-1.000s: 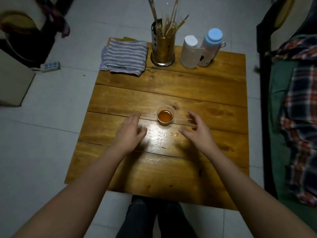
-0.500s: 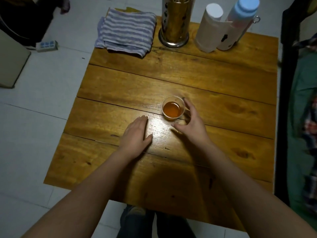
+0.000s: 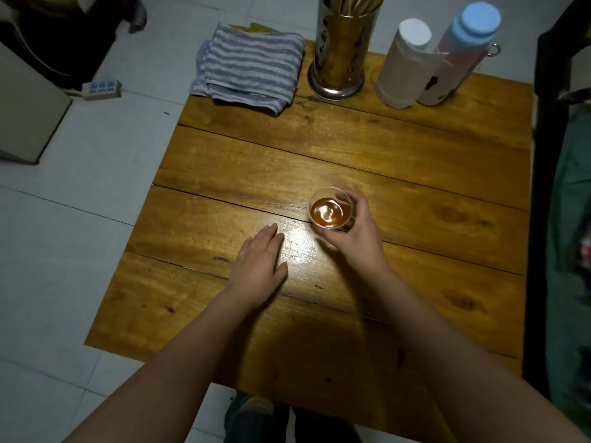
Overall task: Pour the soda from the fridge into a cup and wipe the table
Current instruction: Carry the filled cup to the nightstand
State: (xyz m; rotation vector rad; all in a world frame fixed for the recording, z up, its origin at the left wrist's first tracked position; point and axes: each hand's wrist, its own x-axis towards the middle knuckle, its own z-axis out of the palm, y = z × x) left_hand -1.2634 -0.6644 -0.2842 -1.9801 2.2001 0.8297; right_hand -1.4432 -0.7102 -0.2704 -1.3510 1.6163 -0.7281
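A small clear plastic cup [image 3: 329, 210] holds amber soda near the middle of the wooden table [image 3: 415, 161]. My right hand [image 3: 355, 233] grips the cup, fingers and thumb curled round its wall. My left hand [image 3: 260, 263] lies flat on the tabletop just left of the cup, fingers straight. A folded striped cloth [image 3: 251, 67] rests on the far left corner of the table. No soda bottle is in sight.
At the back stand a metal holder of chopsticks [image 3: 340, 52], a white roll [image 3: 404, 65] and a blue-capped bottle [image 3: 460, 49]. A dark bed frame [image 3: 543, 187] borders the table's right side. A power strip [image 3: 102, 89] lies on the tiled floor to the left.
My right hand has moved in from beside the cup and closed round it. My left hand has settled flat on the table. The view has shifted closer to the table.
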